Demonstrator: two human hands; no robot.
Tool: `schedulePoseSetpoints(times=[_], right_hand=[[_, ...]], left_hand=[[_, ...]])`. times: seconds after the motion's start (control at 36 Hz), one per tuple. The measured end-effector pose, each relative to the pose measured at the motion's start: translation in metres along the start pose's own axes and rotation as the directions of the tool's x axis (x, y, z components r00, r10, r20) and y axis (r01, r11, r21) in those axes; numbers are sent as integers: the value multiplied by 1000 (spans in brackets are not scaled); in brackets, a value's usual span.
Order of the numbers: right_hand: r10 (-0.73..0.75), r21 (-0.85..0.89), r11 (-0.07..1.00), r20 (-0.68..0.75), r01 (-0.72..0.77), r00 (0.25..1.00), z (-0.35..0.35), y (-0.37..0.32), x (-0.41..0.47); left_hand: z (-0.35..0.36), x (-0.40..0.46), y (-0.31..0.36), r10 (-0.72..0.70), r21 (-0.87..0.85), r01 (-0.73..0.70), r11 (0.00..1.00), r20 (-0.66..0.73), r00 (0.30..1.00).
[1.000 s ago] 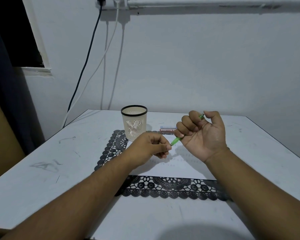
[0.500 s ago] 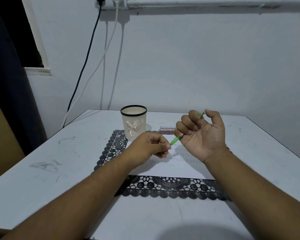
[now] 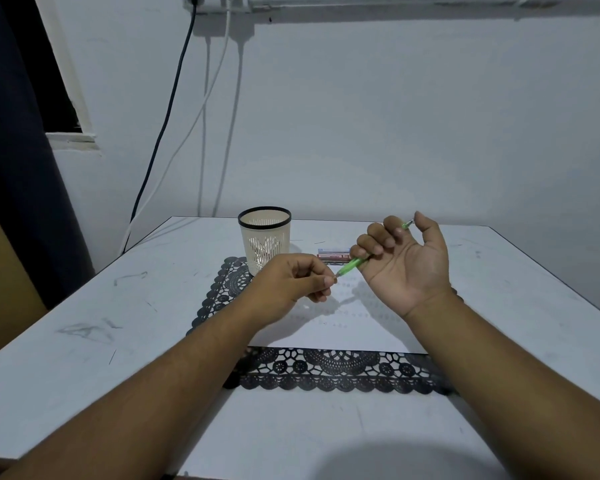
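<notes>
I hold the green pen point(image 3: 355, 262) in my right hand point(image 3: 407, 268), which is turned palm up above the middle of the table point(image 3: 84, 306). The fingers are curled over the barrel, and the thumb stands free beside the pen's upper end. The pen slants down toward my left hand point(image 3: 291, 282). That hand has its thumb and forefinger pinched on the pen's lower tip and its other fingers curled under. Both hands hang over the white sheet of paper point(image 3: 343, 330), which lies on a black lace mat point(image 3: 326, 370). The pen touches neither.

A cream mesh cup point(image 3: 264, 239) with a black rim stands on the mat's far left corner, just behind my left hand. A small flat box point(image 3: 333, 255) lies toward the table's far edge, behind the pen. It has blue and red bands, but its print is too small to read. I can make out no writing on the pen.
</notes>
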State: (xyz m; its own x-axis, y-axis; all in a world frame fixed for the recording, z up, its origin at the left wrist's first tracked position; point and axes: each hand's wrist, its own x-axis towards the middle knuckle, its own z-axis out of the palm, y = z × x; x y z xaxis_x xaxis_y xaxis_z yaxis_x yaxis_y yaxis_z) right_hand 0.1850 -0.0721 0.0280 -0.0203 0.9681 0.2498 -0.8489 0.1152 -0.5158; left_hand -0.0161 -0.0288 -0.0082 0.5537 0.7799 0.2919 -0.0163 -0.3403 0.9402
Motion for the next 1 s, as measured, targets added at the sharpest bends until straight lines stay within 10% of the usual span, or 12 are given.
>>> schedulePoseSetpoints(times=[1.0], right_hand=[[-3, -37, 999, 40, 4, 999, -1, 1, -2]], left_hand=[[-3, 2, -2, 36, 100, -36, 994, 0, 999]])
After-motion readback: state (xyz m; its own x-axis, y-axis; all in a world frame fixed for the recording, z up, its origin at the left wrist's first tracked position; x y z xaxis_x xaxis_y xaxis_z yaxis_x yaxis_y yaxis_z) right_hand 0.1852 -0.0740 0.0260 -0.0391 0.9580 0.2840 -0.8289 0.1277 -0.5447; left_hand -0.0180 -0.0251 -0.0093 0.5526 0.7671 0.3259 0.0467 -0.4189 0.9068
